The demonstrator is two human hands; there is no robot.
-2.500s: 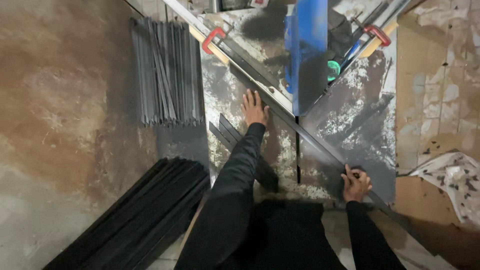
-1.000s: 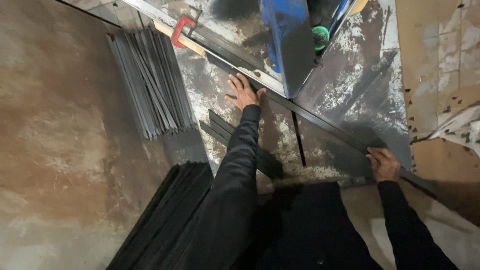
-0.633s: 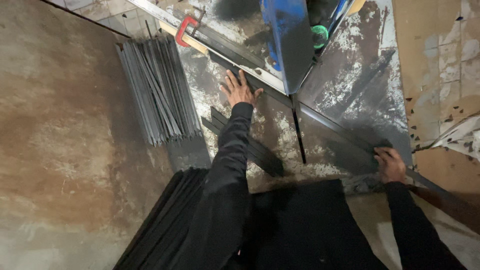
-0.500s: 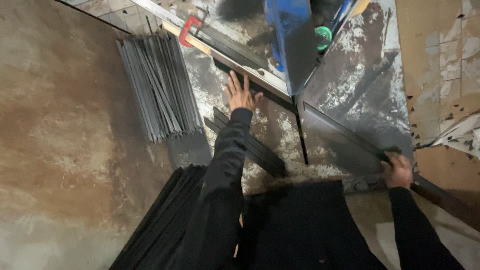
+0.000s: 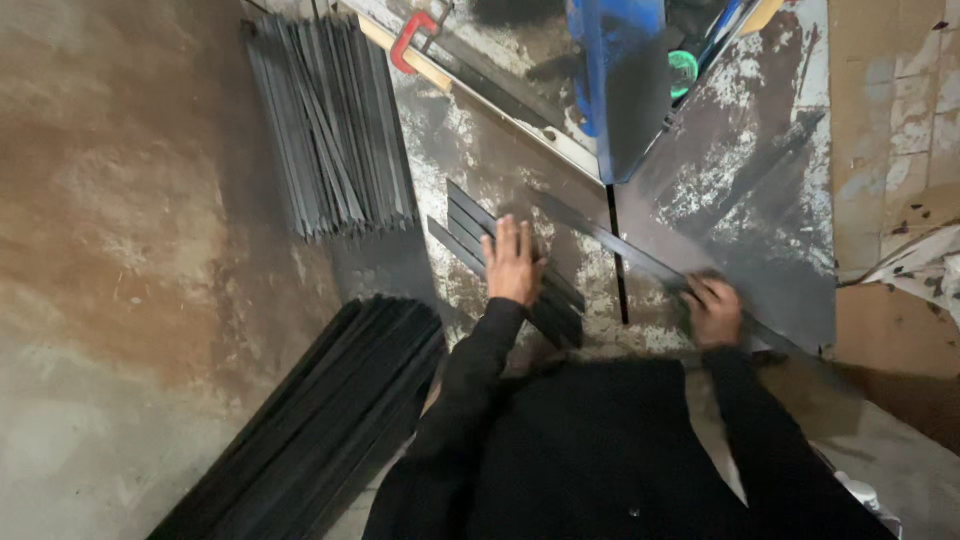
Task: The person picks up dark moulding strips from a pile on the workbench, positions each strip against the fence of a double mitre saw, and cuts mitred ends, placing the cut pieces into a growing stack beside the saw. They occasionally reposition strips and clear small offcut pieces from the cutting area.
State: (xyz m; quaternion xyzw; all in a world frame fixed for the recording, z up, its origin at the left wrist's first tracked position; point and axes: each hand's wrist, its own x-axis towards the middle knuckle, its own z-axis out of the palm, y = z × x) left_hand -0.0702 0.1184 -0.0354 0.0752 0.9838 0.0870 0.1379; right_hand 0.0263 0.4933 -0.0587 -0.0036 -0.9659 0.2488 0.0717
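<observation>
My left hand (image 5: 514, 262) lies flat, fingers spread, on a few short dark metal strips (image 5: 470, 222) on the scuffed steel work plate (image 5: 730, 200). My right hand (image 5: 714, 310) grips a long dark metal bar (image 5: 610, 245) that runs diagonally from the blue saw housing (image 5: 625, 80) toward the lower right. The bar sits pulled back from the fence. The right hand is motion-blurred.
A stack of cut grey strips (image 5: 330, 130) lies on the floor at upper left. A bundle of long black bars (image 5: 330, 420) lies at lower left. A red clamp (image 5: 415, 35) holds a wooden fence at the top. Cardboard (image 5: 900, 330) lies at right.
My left hand has moved from the bar near the fence down onto the short strips. My right hand has drawn the long bar back toward me. The view has shifted.
</observation>
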